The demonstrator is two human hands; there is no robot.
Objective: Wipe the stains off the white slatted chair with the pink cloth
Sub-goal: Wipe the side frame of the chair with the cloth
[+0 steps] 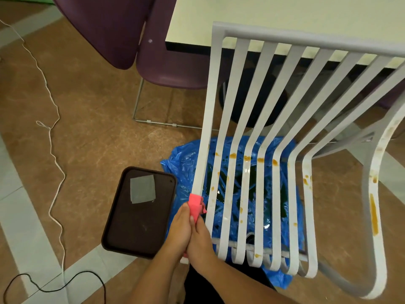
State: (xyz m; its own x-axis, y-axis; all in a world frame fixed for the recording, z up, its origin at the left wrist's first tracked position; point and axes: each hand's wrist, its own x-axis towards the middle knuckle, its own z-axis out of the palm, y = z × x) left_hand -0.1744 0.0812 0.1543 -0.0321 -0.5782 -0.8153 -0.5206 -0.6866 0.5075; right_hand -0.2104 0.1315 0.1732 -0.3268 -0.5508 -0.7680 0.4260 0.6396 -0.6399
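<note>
1. Nearest: left hand (178,228) and right hand (200,238) pressed together, fingers closed round pink cloth (197,205); single fingertips hard to tell apart.
2. Cloth end sticking up above the hands, touching outermost left slat of white slatted chair (211,106) at seat edge.
3. Orange stains (373,216) on seat slats and right frame.
4. Under seat: blue plastic sheet (179,167), partly hidden by slats.
5. Beside it: brown tray (135,227) bearing grey square (142,189).
6. Farthest: purple chair (171,69) and table (285,14), both cut off at top.
</note>
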